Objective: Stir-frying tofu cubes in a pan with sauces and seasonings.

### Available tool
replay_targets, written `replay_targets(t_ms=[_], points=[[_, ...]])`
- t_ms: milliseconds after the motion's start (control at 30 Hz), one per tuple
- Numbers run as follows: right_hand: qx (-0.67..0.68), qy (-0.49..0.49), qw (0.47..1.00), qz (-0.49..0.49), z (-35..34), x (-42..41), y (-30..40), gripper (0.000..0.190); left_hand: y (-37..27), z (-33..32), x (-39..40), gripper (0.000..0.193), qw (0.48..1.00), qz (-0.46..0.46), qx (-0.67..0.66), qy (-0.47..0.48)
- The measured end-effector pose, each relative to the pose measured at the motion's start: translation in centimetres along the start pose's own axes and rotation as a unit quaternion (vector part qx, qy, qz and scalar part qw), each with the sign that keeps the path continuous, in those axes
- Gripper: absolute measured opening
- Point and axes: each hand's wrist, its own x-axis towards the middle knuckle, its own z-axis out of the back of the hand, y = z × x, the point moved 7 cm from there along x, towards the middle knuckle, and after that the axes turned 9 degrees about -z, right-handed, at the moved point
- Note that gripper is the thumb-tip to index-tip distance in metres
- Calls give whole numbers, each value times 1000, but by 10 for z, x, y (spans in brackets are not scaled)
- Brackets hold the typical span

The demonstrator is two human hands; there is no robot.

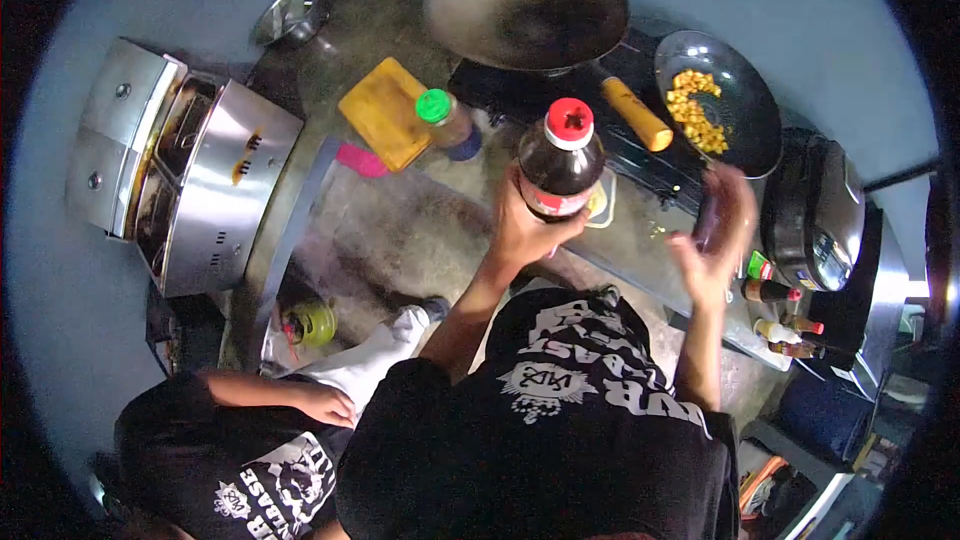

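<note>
My left hand (525, 232) grips a plastic bottle (561, 161) of dark liquid around its label. The bottle stands upright in the hand, and its red cap (570, 118) has a dark mark on top. My right hand (720, 236) is blurred, its thumb and fingers apart, beside the near rim of a dark frying pan (754, 109). Diced golden-brown food (697, 109) lies in that pan. Behind the bottle a large wok (525, 7) sits over the black stove (495, 90), its wooden handle (637, 116) pointing towards my right hand.
A green-lidded jar (454, 127) stands by a yellow board (386, 112) and a pink cloth (364, 160). At left is a stainless-steel fryer (232, 180); another person's hand (326, 403) is below it. A rice cooker (817, 210) and several bottles (784, 322) occupy the right.
</note>
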Motion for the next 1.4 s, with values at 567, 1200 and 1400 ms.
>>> replay_targets(t_ms=[567,1200,1400], points=[[50,15,983,-174,132,-1,-31,66,-152,-216,-5,74,946,-230,-41,223],[-38,-281,947,-154,301,-71,-33,76,-205,-296,-17,96,877,-142,-172,425],[-2,-211,957,-198,278,-48,-66,73,-212,-246,25,80,903,-253,-166,306]])
